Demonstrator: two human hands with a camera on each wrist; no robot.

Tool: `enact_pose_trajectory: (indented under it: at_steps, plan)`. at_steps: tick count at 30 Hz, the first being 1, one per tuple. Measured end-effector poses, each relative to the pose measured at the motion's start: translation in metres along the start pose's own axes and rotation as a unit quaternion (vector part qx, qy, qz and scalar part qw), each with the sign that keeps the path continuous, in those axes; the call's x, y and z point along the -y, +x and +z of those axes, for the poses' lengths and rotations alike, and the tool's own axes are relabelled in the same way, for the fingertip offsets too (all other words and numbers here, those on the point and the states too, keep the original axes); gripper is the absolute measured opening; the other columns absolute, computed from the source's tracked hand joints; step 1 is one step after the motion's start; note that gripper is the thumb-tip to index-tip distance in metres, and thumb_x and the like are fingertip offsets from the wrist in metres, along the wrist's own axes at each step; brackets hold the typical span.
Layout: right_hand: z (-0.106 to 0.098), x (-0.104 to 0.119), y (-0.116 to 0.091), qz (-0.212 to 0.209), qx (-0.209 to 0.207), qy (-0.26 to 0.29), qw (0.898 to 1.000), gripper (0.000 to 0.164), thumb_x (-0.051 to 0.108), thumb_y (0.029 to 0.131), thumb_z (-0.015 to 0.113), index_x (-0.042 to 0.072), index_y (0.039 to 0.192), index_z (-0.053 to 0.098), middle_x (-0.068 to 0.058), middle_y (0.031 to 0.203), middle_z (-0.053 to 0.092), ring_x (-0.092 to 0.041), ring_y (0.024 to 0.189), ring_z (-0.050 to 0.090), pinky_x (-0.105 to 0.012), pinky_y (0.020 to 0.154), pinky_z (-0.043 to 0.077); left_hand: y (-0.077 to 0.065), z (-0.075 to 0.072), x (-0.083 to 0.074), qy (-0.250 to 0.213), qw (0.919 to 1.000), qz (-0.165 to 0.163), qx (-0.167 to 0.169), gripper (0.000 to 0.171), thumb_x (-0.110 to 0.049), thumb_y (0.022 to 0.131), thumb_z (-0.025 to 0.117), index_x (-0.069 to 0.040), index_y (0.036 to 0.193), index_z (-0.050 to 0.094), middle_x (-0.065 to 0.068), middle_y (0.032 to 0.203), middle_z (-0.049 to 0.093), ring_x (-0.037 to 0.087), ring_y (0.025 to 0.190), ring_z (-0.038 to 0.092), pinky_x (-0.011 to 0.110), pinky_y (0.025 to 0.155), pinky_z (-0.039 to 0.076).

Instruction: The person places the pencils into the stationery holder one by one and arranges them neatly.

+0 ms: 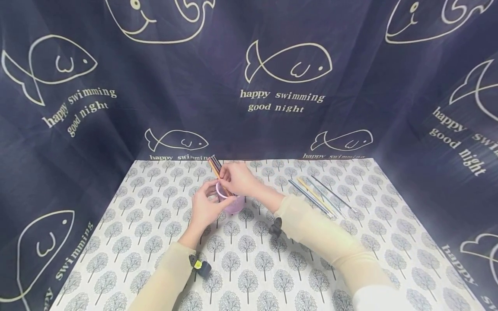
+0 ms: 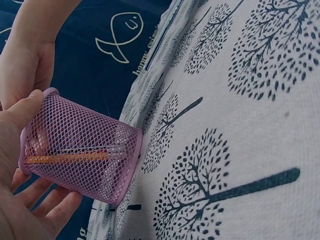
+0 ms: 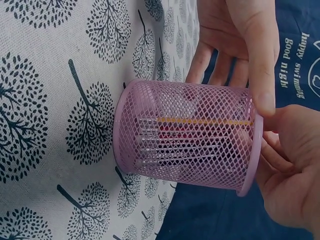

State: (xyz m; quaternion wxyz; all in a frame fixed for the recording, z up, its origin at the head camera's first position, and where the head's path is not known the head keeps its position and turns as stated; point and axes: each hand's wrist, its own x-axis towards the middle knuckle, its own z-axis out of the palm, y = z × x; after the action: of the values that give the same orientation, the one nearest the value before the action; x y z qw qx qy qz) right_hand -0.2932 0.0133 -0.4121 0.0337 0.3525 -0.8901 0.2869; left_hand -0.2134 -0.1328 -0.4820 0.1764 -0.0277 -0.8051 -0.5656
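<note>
A pink mesh pen cup [image 1: 234,206] stands on the patterned cloth in the middle of the head view. My left hand [image 1: 204,205] grips it from the left, thumb at the rim and fingers around the far side. Over the mouth, my right hand [image 1: 238,177] holds a bundle of thin pencil-like sticks [image 1: 214,165], orange, reddish and dark, tilted to the left. Through the mesh in the right wrist view, their pale lower ends [image 3: 147,145] show near the cup's base. The right fingertips are partly hidden behind the rim there.
Several thin sticks lie on the cloth to the right, among them a yellow stick [image 1: 311,190], blue sticks [image 1: 309,196] and a dark stick [image 1: 334,194]. A tree-print cloth [image 1: 264,276] covers the table. Behind hangs a dark blue fish-print curtain [image 1: 218,95].
</note>
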Motion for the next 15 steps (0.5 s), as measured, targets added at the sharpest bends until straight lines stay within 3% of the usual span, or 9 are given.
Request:
enact_pose_trajectory:
  at_steps: [7,15]
  plan:
    - [0.0007,0.0048,-0.0029,0.022,0.0,-0.004,1.0,0.011,0.014,0.096,0.079,0.009,0.092,0.07,-0.005,0.087,0.078,-0.015,0.075,0.072,-0.014,0.064,0.06,-0.0004,0.0003,0.0026,-0.006,1.0,0.004,0.002,0.071,-0.025,0.074,0.1,-0.003,0.133,0.067,0.02,0.124,0.077,0.039,0.113,0.075,0.047,0.091,0.07]
    - [-0.0062,-0.0042,-0.0053,0.013,-0.013,0.012,1.0,0.01,0.011,0.094,0.079,0.007,0.094,0.069,-0.007,0.088,0.077,-0.015,0.075,0.072,-0.015,0.065,0.061,0.0,0.0001,0.001,-0.014,0.9997,-0.02,0.003,0.077,-0.026,0.074,0.1,-0.003,0.138,0.063,0.021,0.128,0.074,0.039,0.118,0.073,0.044,0.095,0.068]
